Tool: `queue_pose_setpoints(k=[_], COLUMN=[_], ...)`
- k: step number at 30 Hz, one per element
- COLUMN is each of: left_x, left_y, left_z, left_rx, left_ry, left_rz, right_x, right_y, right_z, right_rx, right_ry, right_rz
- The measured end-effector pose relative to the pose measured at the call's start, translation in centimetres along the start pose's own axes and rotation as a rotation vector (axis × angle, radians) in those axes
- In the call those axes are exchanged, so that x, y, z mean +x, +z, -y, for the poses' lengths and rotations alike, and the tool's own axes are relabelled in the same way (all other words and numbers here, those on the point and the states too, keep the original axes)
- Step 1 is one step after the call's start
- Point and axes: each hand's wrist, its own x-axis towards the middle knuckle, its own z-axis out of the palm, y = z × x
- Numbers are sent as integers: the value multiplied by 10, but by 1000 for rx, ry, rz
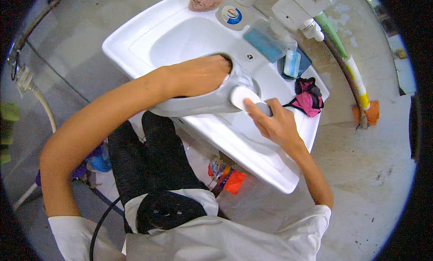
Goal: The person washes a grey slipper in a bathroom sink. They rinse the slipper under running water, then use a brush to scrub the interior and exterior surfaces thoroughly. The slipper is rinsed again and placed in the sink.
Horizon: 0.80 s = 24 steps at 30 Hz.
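A light grey shoe lies tilted over the near side of the white sink. My left hand reaches into its opening and holds it from inside; the fingertips are hidden in the dark gap. Pressed to the shoe's right end is a scrubbing brush with a white rounded head and a grey part. My right hand grips this brush between thumb and fingers. What lies under the brush head cannot be seen.
Along the sink's back rim sit a crumpled brown cloth, a round tub, a blue translucent box, a blue-white soap bar and pink-black fabric. A pipe runs down the wall at right. Bright packets lie below.
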Motion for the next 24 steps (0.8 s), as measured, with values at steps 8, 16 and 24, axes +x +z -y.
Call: queue_pose_setpoints(k=[8, 16, 24], left_x=[-9, 0, -6], left_y=[10, 8, 9], left_z=[24, 13, 19], left_rx=[161, 218, 335], left_ry=[129, 36, 117], left_rz=[-45, 68, -49], right_x=[55, 0, 83], right_y=[-14, -4, -18], right_z=[49, -16, 76], right_rx=[-51, -174, -61], right_ry=[-263, -222, -448], right_rz=[11, -24, -153])
